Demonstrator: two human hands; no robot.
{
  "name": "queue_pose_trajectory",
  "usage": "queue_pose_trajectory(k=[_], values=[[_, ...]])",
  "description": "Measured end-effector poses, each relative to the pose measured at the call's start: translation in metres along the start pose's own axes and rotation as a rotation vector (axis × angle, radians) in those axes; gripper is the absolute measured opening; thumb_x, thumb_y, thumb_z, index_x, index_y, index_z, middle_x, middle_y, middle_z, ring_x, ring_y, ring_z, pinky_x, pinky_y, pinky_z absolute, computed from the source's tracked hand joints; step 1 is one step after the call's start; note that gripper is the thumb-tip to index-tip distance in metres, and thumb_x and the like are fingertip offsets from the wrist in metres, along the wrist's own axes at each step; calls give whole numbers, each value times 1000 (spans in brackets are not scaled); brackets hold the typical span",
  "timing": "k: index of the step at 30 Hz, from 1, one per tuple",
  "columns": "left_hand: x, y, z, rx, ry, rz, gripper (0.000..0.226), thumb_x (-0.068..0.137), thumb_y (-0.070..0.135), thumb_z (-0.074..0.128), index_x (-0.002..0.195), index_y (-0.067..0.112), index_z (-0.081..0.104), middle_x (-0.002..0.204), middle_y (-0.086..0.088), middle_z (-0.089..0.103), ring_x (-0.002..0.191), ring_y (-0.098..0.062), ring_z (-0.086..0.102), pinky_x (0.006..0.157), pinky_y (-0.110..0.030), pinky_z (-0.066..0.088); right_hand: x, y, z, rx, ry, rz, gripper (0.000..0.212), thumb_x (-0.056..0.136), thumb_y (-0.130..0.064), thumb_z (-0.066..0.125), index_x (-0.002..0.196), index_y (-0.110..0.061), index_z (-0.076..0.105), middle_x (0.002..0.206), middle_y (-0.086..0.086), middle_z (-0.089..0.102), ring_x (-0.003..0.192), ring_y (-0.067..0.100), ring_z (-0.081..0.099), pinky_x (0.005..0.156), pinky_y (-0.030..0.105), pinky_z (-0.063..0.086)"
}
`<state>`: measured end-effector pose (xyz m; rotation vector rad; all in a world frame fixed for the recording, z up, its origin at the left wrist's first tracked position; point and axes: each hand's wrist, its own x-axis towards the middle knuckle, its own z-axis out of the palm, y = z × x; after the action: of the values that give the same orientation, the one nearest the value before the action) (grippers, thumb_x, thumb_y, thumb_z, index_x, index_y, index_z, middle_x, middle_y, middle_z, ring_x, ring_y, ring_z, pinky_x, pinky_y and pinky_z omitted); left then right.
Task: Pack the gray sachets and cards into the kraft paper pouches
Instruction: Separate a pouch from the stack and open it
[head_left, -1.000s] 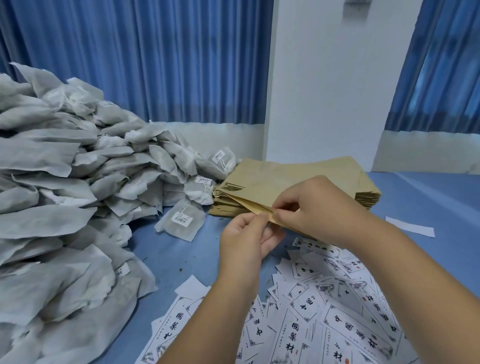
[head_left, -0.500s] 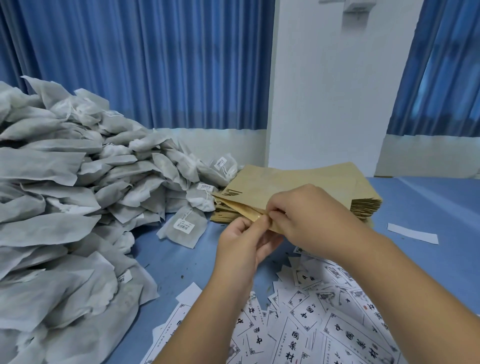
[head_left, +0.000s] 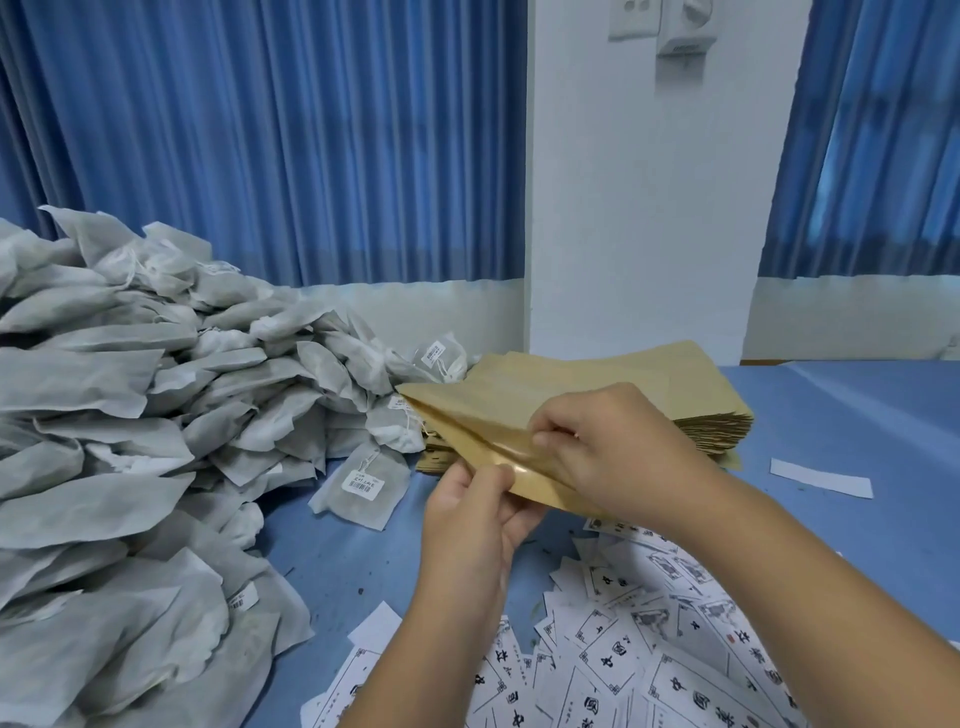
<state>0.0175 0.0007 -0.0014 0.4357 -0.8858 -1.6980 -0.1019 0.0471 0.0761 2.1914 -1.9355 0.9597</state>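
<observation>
I hold one kraft paper pouch (head_left: 467, 415) above the table, its mouth parted and the shiny lining showing. My left hand (head_left: 475, 512) pinches the near lip from below. My right hand (head_left: 608, 447) pinches the far lip and covers the pouch's right end. Behind them lies the stack of flat kraft pouches (head_left: 696, 395). A big heap of gray sachets (head_left: 119, 441) fills the left side; one labelled sachet (head_left: 361, 480) lies apart near the pouch. White printed cards (head_left: 649, 649) are scattered at the lower right, partly under my forearms.
The table has a blue surface (head_left: 322, 561). A loose white paper strip (head_left: 821, 478) lies at the right. Blue curtains and a white wall column stand behind the table.
The pouch has been lifted a little off the stack and its mouth pulled apart by both hands. The camera view tilted upward.
</observation>
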Motion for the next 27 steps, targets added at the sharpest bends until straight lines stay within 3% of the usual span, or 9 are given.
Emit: queue_pose_trajectory(k=[3,7,11,14,17,19,23,25,27], values=[[-2,-2,3,10,8,1,22,88,-8,46,88,5,64,77,-13,70,74,-20,71,65,-32,59,2,3,-9,62,51,56,13,89,-18,62,80,-22,71,75,-6,67,73,11,59,68,25,47],[-5,-4,7,70,73,-12,31,80,-4,49,107,8,60,92,-19,71,82,-33,72,71,-45,58,-2,-11,-6,-130,-62,-33,15,88,-23,57,86,-23,72,81,-3,69,78,16,60,71,30,49],[-4,3,5,106,168,-101,12,86,1,47,96,3,53,69,-13,65,59,-27,67,55,-39,56,-4,-29,8,-411,-125,-207,18,91,-25,45,81,-22,59,80,2,62,78,26,57,70,35,49],[-3,10,3,163,147,-146,12,92,8,52,97,11,62,75,-13,69,65,-29,69,56,-41,56,-4,-34,12,-493,-137,-223,17,90,-21,44,73,-21,45,70,-1,45,72,26,50,64,33,44],[-3,12,3,343,71,-135,29,90,9,51,74,23,70,73,-12,70,64,-28,69,59,-41,57,-5,-33,11,-496,-118,-194,15,90,-22,44,78,-20,52,75,-1,50,77,26,53,67,33,46],[-2,12,2,353,84,-94,32,88,2,44,78,20,68,67,-11,69,58,-24,68,54,-40,56,-7,-34,13,-471,-108,-178,17,89,-25,45,92,-23,61,88,-2,58,83,26,57,69,34,47],[2,11,0,278,144,-15,32,84,-5,37,101,11,58,65,-6,66,53,-16,64,48,-32,51,-9,-37,19,-475,-160,-148,15,87,-29,48,101,-27,52,87,-4,39,69,24,42,48,29,23],[1,10,-2,283,157,1,29,84,-3,39,100,12,58,61,-4,64,49,-15,61,47,-30,50,-8,-35,21,-493,-171,-137,8,85,-22,47,89,-27,43,76,-5,32,65,24,37,46,29,15],[0,10,0,308,177,-25,21,87,1,43,94,12,59,60,-4,64,47,-14,61,47,-29,50,-7,-33,22,-520,-165,-147,15,82,-14,47,83,-26,38,69,-5,27,61,23,34,46,30,14]])
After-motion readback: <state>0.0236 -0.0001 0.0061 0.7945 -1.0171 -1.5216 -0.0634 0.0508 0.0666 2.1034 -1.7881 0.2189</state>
